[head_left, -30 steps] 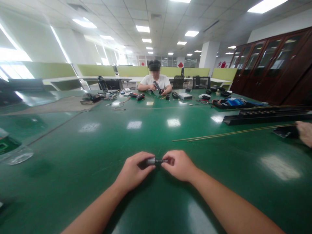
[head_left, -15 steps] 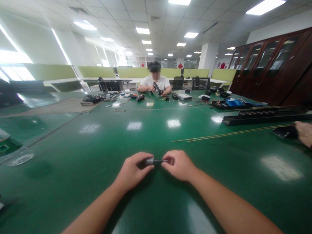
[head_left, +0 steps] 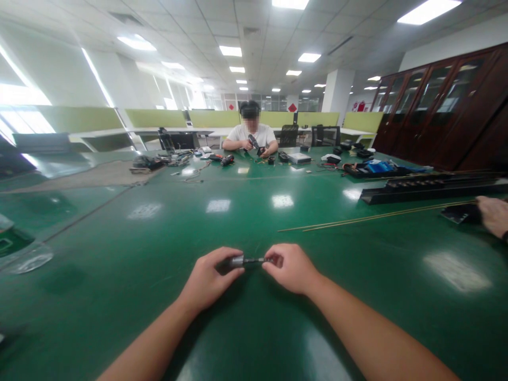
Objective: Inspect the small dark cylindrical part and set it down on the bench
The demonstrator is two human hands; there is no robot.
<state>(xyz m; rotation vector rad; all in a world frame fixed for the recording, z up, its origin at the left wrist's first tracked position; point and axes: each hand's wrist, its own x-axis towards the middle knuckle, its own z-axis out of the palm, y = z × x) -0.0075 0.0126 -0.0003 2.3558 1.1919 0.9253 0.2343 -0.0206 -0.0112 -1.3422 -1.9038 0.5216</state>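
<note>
Just above the green table point(head_left: 254, 328), my left hand point(head_left: 210, 278) is closed around a short silver-grey cylinder point(head_left: 237, 261), thumb below and fingers above. A thin dark rod point(head_left: 252, 260) runs level from the cylinder's right end towards my right hand point(head_left: 291, 269). Thumb and fingertips of that hand pinch the rod's far end, which they partly cover. Whether the rod and cylinder are one piece or two, I cannot tell.
Two thin brass-coloured rods point(head_left: 357, 218) lie beyond my right hand. Another person's hand point(head_left: 492, 216) holds a dark piece at the right, near black metal channels point(head_left: 428, 189). Across the table a person point(head_left: 250, 135) holds a power drill. A plastic bottle point(head_left: 18, 243) is at the left.
My left hand has moved slightly left with the silver-grey cylinder. More of the thin dark rod shows between my hands. My right hand has barely moved.
</note>
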